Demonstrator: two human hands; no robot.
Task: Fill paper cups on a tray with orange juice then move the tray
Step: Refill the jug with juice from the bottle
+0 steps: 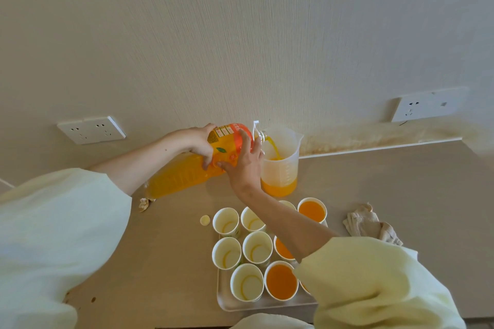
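Big juice bottle (187, 168) tipped nearly flat over the counter (387, 181), neck aimed at the jug (280, 160), and a stream of juice runs from the mouth into it. Jug stands just past the right fingertips, against the wall, with juice pooled in its bottom. Left hand (197, 143) wraps over the top of the bottle's label, fingers curled down its near side, gripping. Right hand (244, 165) clasps the label end from the near side, fingers (247, 141) spread up across it toward the neck. Tray (227, 302) sits on the counter, below the right wrist, cups packed on it: five empty ones (226, 222) on its left side, orange-filled cups (312, 211) on its right, some hidden under the right forearm. Cloth (371, 224) lies crumpled right of the tray. Cap (205, 219) rests on the counter just left of the nearest empty cup.
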